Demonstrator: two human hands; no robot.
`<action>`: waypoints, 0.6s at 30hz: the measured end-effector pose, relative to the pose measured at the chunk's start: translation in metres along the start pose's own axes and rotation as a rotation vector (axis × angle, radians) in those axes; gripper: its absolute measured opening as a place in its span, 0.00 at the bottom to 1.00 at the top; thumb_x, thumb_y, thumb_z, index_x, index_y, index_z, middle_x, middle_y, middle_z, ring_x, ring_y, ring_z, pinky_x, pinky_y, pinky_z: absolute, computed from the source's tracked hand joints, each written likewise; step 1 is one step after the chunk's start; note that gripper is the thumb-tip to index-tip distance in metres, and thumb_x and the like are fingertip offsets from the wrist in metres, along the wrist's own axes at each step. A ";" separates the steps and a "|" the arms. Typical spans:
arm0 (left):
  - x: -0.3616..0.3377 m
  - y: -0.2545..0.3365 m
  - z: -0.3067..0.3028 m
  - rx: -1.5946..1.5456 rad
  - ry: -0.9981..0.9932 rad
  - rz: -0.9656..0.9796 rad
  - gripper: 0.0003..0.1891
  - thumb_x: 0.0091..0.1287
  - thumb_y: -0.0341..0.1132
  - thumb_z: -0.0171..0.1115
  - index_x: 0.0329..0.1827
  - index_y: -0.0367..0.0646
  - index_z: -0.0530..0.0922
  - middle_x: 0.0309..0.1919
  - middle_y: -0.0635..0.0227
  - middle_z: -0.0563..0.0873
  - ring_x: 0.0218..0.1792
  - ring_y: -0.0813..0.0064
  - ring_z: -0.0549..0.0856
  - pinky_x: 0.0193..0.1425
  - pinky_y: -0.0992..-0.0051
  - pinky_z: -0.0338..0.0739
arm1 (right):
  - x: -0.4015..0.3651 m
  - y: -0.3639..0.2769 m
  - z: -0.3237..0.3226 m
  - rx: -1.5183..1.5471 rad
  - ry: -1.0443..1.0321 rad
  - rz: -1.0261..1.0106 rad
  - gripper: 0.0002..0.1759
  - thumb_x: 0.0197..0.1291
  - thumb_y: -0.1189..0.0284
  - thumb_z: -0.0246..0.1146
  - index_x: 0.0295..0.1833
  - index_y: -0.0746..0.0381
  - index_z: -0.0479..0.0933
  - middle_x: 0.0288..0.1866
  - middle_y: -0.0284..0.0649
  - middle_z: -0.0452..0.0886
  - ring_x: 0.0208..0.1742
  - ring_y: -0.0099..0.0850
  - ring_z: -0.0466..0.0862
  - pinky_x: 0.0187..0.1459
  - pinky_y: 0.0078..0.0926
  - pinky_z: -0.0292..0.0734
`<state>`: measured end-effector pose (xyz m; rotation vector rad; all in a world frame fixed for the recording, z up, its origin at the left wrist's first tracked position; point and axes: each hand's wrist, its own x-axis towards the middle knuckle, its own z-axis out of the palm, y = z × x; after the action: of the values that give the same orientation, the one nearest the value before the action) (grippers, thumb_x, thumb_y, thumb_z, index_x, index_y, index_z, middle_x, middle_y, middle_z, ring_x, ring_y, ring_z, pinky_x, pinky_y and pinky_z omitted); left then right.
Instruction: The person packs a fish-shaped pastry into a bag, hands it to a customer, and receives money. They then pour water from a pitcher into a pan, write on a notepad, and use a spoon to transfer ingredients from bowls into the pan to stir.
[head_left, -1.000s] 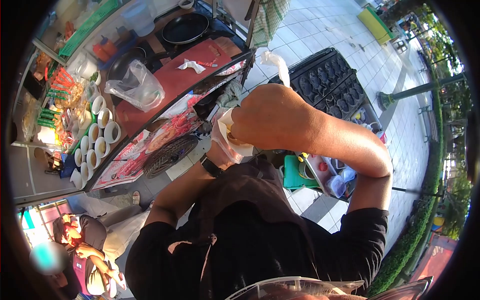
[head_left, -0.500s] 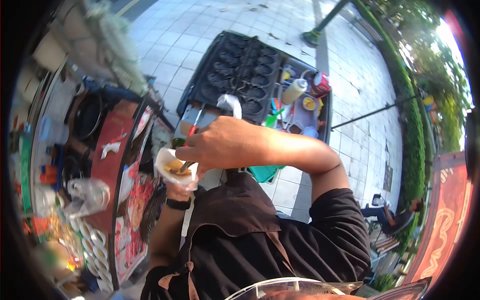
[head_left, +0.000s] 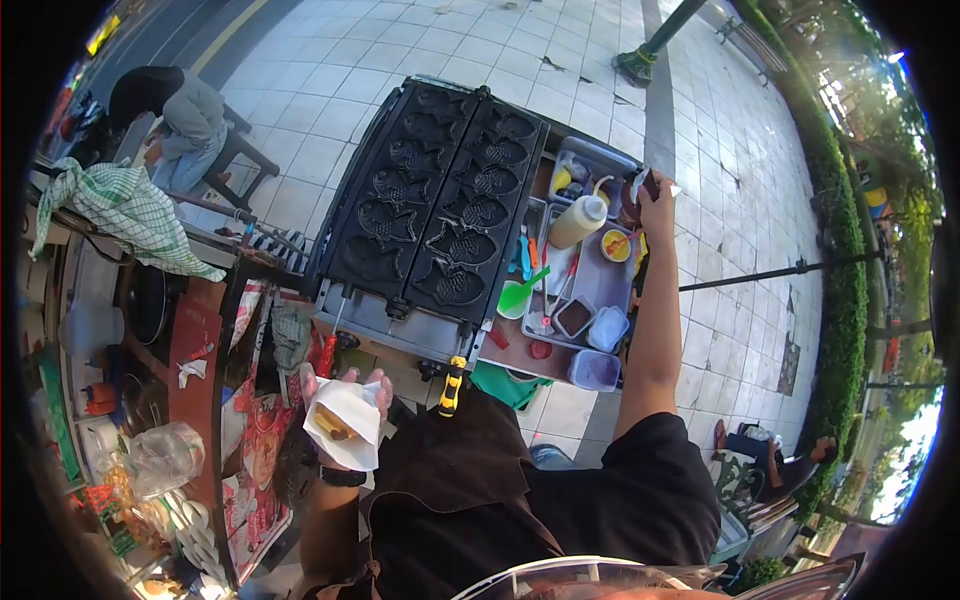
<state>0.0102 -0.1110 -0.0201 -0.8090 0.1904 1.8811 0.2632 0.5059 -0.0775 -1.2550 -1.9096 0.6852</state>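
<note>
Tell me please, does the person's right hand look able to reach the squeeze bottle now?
Probably yes: the right hand is close to the squeeze bottle, and nothing tall seems to stand between them. However, it appears busy with a dark item, which it may need to release first.

Checked cloth (head_left: 125, 215), lamppost (head_left: 652, 52), hedge (head_left: 838, 215).

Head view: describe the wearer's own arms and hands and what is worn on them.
The right hand has no band visible at its wrist; the bare forearm comes out of a short, loose black sleeve. Below the left hand, a dark band, perhaps a watch strap, circles the wrist.
</note>
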 end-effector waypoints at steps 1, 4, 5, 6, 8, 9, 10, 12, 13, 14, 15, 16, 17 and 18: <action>0.000 -0.006 0.005 -0.007 -0.008 -0.040 0.36 0.65 0.62 0.75 0.56 0.33 0.84 0.67 0.38 0.78 0.70 0.44 0.76 0.71 0.51 0.82 | 0.013 0.033 0.015 0.011 -0.030 -0.007 0.16 0.72 0.76 0.66 0.62 0.65 0.77 0.49 0.41 0.86 0.48 0.30 0.85 0.52 0.30 0.81; 0.002 -0.012 0.000 -0.054 -0.048 -0.102 0.31 0.68 0.59 0.73 0.58 0.39 0.84 0.73 0.41 0.72 0.75 0.45 0.72 0.72 0.46 0.79 | 0.057 0.091 0.065 -0.113 -0.287 -0.202 0.15 0.69 0.77 0.69 0.59 0.64 0.79 0.48 0.41 0.87 0.49 0.31 0.87 0.53 0.29 0.81; 0.006 -0.009 -0.006 -0.050 -0.101 -0.136 0.32 0.69 0.63 0.71 0.56 0.40 0.85 0.72 0.41 0.74 0.73 0.42 0.74 0.71 0.44 0.80 | 0.069 0.104 0.085 0.080 -0.408 -0.053 0.14 0.69 0.78 0.68 0.58 0.63 0.80 0.47 0.39 0.87 0.47 0.29 0.86 0.51 0.28 0.81; 0.006 -0.009 0.004 0.027 -0.076 -0.124 0.33 0.68 0.66 0.69 0.53 0.40 0.86 0.68 0.39 0.77 0.72 0.42 0.75 0.68 0.43 0.82 | 0.076 0.119 0.103 0.015 -0.419 -0.093 0.15 0.66 0.81 0.69 0.57 0.61 0.80 0.46 0.36 0.87 0.47 0.28 0.86 0.50 0.27 0.82; 0.006 -0.016 0.006 0.071 0.097 0.093 0.33 0.64 0.67 0.71 0.50 0.43 0.88 0.49 0.42 0.88 0.56 0.35 0.87 0.64 0.39 0.85 | 0.105 0.183 0.140 -0.046 -0.643 -0.114 0.23 0.62 0.86 0.71 0.62 0.60 0.80 0.52 0.36 0.87 0.54 0.29 0.85 0.57 0.28 0.81; 0.005 -0.017 0.012 0.054 0.166 0.137 0.33 0.60 0.66 0.75 0.50 0.43 0.85 0.48 0.42 0.85 0.57 0.34 0.85 0.61 0.39 0.86 | 0.118 0.204 0.137 -0.010 -0.726 -0.142 0.23 0.62 0.86 0.71 0.62 0.60 0.80 0.52 0.36 0.87 0.54 0.29 0.85 0.57 0.28 0.81; 0.001 -0.014 0.015 0.041 0.229 0.161 0.34 0.55 0.64 0.79 0.49 0.44 0.83 0.46 0.42 0.82 0.57 0.33 0.83 0.59 0.39 0.87 | 0.127 0.227 0.126 -0.157 -0.727 -0.173 0.22 0.64 0.82 0.66 0.64 0.61 0.80 0.57 0.43 0.86 0.60 0.36 0.84 0.62 0.34 0.78; -0.014 -0.006 0.017 0.046 0.136 0.156 0.39 0.52 0.66 0.82 0.56 0.45 0.79 0.54 0.41 0.77 0.60 0.33 0.80 0.59 0.40 0.87 | 0.130 0.242 0.106 -0.457 -0.643 -0.265 0.23 0.69 0.75 0.55 0.68 0.64 0.81 0.69 0.56 0.83 0.71 0.49 0.82 0.72 0.46 0.74; -0.019 -0.004 0.015 0.033 0.181 0.207 0.40 0.52 0.66 0.81 0.55 0.45 0.79 0.56 0.41 0.76 0.61 0.33 0.80 0.60 0.40 0.87 | 0.090 0.178 0.077 -0.584 -0.225 -0.027 0.19 0.67 0.71 0.59 0.59 0.64 0.86 0.61 0.58 0.87 0.63 0.52 0.86 0.67 0.51 0.77; -0.024 -0.001 0.011 0.017 0.220 0.264 0.40 0.52 0.67 0.81 0.55 0.44 0.79 0.57 0.41 0.74 0.62 0.32 0.79 0.60 0.40 0.87 | 0.028 0.030 0.046 -0.782 0.054 0.151 0.21 0.66 0.66 0.65 0.60 0.65 0.85 0.60 0.57 0.87 0.60 0.50 0.88 0.62 0.52 0.81; -0.028 0.003 0.006 -0.037 0.249 0.288 0.39 0.52 0.69 0.80 0.49 0.41 0.81 0.53 0.41 0.77 0.60 0.29 0.80 0.60 0.39 0.86 | 0.016 -0.003 0.036 -0.558 0.238 0.169 0.19 0.64 0.67 0.70 0.57 0.67 0.86 0.56 0.56 0.89 0.55 0.49 0.89 0.56 0.50 0.84; -0.037 0.000 0.016 -0.036 0.338 0.348 0.37 0.58 0.70 0.75 0.48 0.43 0.81 0.45 0.48 0.81 0.54 0.37 0.84 0.60 0.40 0.86 | -0.002 -0.030 0.035 -0.357 0.261 -0.103 0.20 0.65 0.66 0.72 0.57 0.68 0.83 0.52 0.54 0.87 0.52 0.44 0.88 0.55 0.43 0.84; -0.039 0.003 0.014 -0.063 0.312 0.403 0.36 0.61 0.71 0.72 0.48 0.45 0.81 0.43 0.53 0.82 0.49 0.43 0.85 0.60 0.41 0.87 | -0.080 -0.118 0.036 -0.321 0.233 -0.112 0.20 0.65 0.66 0.72 0.57 0.68 0.83 0.52 0.54 0.87 0.52 0.44 0.88 0.55 0.43 0.84; -0.041 0.009 0.010 -0.075 0.291 0.444 0.35 0.64 0.72 0.68 0.49 0.47 0.81 0.40 0.58 0.83 0.45 0.50 0.86 0.60 0.42 0.87 | -0.128 -0.203 0.049 0.361 -0.356 -0.215 0.22 0.65 0.68 0.74 0.58 0.67 0.79 0.55 0.50 0.82 0.51 0.37 0.83 0.55 0.39 0.82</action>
<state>0.0082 -0.1417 0.0105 -1.1652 0.5188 2.1825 0.1477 0.3091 0.0113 -0.7260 -2.0434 1.1361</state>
